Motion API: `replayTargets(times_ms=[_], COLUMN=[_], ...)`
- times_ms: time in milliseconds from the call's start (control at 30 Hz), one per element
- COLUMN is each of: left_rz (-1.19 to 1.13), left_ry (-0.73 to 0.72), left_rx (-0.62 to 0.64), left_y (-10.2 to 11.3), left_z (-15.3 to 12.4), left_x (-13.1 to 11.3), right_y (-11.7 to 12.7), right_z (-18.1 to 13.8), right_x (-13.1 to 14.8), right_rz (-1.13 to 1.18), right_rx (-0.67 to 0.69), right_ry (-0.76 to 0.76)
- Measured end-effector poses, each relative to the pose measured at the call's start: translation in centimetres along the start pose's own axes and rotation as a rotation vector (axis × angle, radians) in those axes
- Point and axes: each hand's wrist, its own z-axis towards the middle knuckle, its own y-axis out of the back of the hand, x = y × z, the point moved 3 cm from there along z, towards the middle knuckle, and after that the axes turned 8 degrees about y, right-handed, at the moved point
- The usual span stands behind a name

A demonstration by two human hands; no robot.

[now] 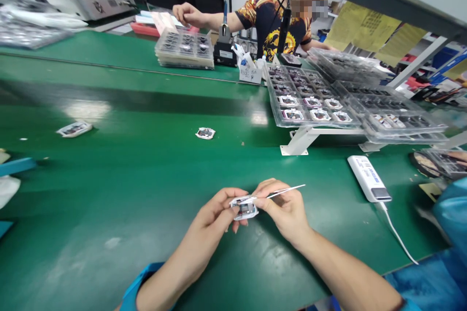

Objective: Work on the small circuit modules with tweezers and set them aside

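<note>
White-framed module (pixel 243 208) partly hidden behind fingers (pixel 239 199)

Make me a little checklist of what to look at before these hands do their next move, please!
1. The left hand pinches the small white part firmly: ok.
2. The right hand holds the tweezers: ok.
3. The tweezers' working tip is on the right spot of the part: cannot tell, the fingers hide it.
4. The part's dark centre looks undamaged: cannot tell, it is too small to see.
5. The nearest loose part on the green mat lies well away from the hands: ok.
</note>
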Motion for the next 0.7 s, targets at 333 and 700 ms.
replayTargets(times_ms=[333,700], left_rz=[0.088,0.132], left_ry=[0.003,0.005], left_rx=[0.008,0.015], left_y=[0.5,1.2], left_z=[0.3,0.7], left_x=[-0.4,0.3], right_y=[0.0,-0.3], right_z=[0.1,-0.1], right_x=[-0.2,-0.5], right_rz=[0.042,-0.009], right_rx=[-0.044,-0.075], right_ry=[-0.055,-0.063])
